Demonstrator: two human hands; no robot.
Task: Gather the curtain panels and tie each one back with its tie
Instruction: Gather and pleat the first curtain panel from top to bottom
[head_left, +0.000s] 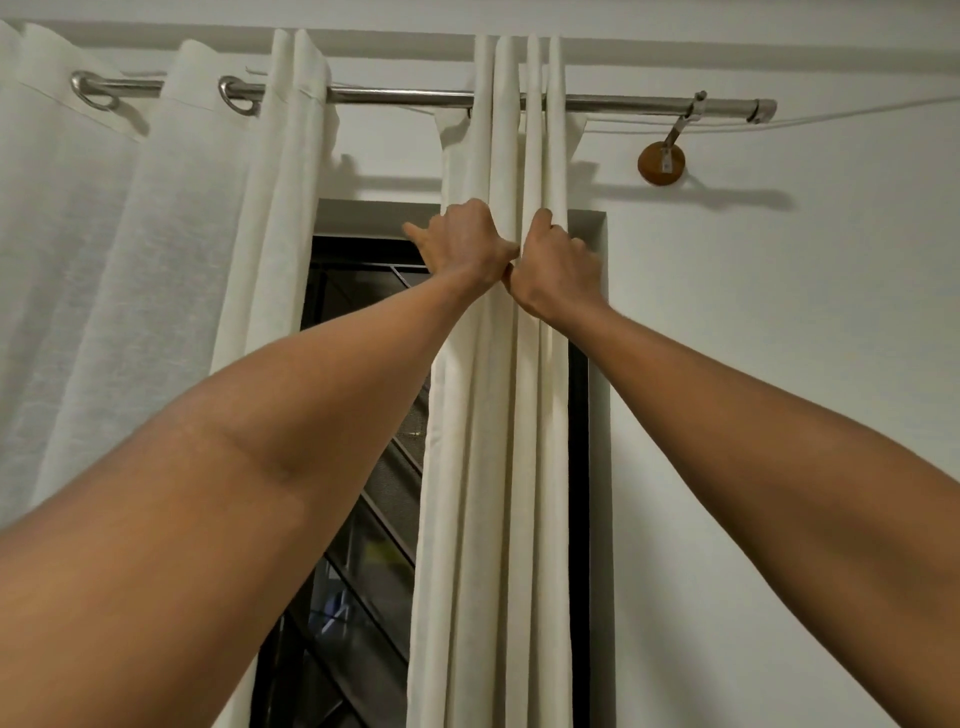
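Overhead, the right curtain panel (488, 467) hangs bunched into narrow upright folds near the right end of the curtain rod (400, 97), covering the right edge of the dark window (363, 519). Both hands are raised to it, well below the rod. The left hand (462, 244) clenches the folds on the bundle's left side, fingers curled into the cloth and thumb pointing out to the left. The right hand (558, 270) grasps the folds on its right side, knuckles bent into a crease. The two hands touch at their heels, with a strip of fabric between them. The left curtain panel (130, 260) is spread wider along the left stretch of the rod, its metal grommets (96, 91) showing, and its inner edge hangs apart from the bunched panel. Between the two panels a bare length of rod and a band of window stay open. Right of the bundle, the rod runs on through a bracket (662, 161) on a round wooden mount to its end cap, and a thin white cord (857, 115) crosses the plain wall (779, 364) there.
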